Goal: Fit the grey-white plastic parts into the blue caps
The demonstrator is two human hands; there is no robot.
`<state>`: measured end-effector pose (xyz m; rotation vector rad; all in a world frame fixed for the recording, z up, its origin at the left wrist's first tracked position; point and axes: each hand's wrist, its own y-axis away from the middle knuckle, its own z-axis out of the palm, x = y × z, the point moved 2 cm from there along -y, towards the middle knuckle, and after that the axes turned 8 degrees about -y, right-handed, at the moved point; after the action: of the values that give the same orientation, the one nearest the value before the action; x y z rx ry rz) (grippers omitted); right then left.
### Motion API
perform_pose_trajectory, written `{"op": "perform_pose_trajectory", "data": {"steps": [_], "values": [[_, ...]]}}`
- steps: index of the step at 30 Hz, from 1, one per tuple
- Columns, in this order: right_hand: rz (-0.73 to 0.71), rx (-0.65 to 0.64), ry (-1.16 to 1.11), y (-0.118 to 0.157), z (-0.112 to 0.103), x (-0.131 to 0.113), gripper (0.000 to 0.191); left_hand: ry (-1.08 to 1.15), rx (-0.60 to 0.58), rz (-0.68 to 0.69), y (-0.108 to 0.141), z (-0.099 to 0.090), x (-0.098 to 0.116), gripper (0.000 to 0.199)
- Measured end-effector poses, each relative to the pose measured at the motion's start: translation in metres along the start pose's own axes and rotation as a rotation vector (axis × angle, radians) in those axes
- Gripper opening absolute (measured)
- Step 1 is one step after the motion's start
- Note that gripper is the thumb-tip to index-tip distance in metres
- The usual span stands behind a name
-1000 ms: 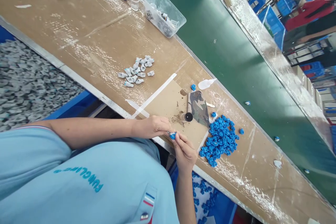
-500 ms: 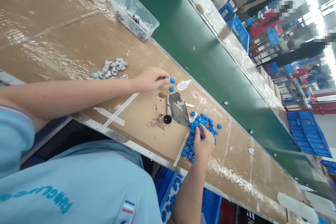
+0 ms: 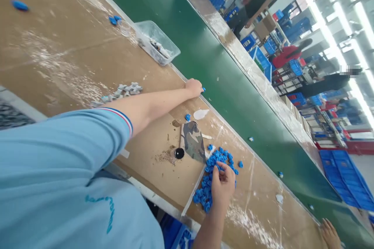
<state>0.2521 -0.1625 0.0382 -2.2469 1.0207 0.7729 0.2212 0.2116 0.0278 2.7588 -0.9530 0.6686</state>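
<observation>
My left hand (image 3: pixel 193 88) is stretched out to the green belt's near edge, its fingers closed on a small blue piece (image 3: pixel 203 90). Over a pile of small blue pieces (image 3: pixel 206 186) is my right hand (image 3: pixel 223 184), thumb and forefinger pinched together; what they hold is hidden. Left of the pile lies a camouflage cloth (image 3: pixel 193 141), with a small round pot of black stuff (image 3: pixel 179 153) beside it. One blue piece (image 3: pixel 187 117) sits just above the cloth, near a white patch (image 3: pixel 201 114).
The green conveyor belt (image 3: pixel 233 103) runs diagonally past the table and carries a few small pieces. A clear plastic box (image 3: pixel 157 42) stands at its edge. Grey pieces (image 3: pixel 127 90) lie behind my left arm. Another person's hand (image 3: pixel 330 234) shows at the bottom right.
My left hand has moved away from beside the cloth to the belt's edge with a blue piece. My right hand stays at the pile, its fingers closer together. The view has shifted.
</observation>
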Motion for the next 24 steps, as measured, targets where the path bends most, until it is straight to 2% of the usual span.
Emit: {"op": "perform_pose_trajectory", "data": {"steps": [4,7,10,13,16,19,24], "values": [[0.015,-0.036,-0.151,0.006,-0.005,0.014,0.039,-0.016,0.007,0.040,0.012,-0.008,-0.003,0.034],[0.030,-0.040,-0.265,0.012,-0.006,0.017,0.049,-0.022,0.011,0.112,0.033,-0.026,-0.020,0.036],[0.104,-0.040,-0.279,0.022,-0.007,0.009,0.049,-0.043,-0.011,0.173,0.067,-0.054,-0.055,0.031],[0.180,-0.050,-0.354,0.033,-0.004,-0.002,0.050,-0.091,-0.052,0.179,0.103,-0.084,-0.106,0.021],[0.195,-0.029,-0.455,0.037,0.002,-0.012,0.049,-0.196,-0.105,0.179,0.131,-0.104,-0.149,0.022],[0.190,0.005,-0.531,0.037,0.010,-0.022,0.047,-0.247,-0.147,0.218,0.147,-0.106,-0.168,0.024],[0.212,-0.047,-0.513,0.042,0.017,-0.035,0.042,-0.364,-0.096,0.273,0.151,-0.092,-0.160,0.023]]}}
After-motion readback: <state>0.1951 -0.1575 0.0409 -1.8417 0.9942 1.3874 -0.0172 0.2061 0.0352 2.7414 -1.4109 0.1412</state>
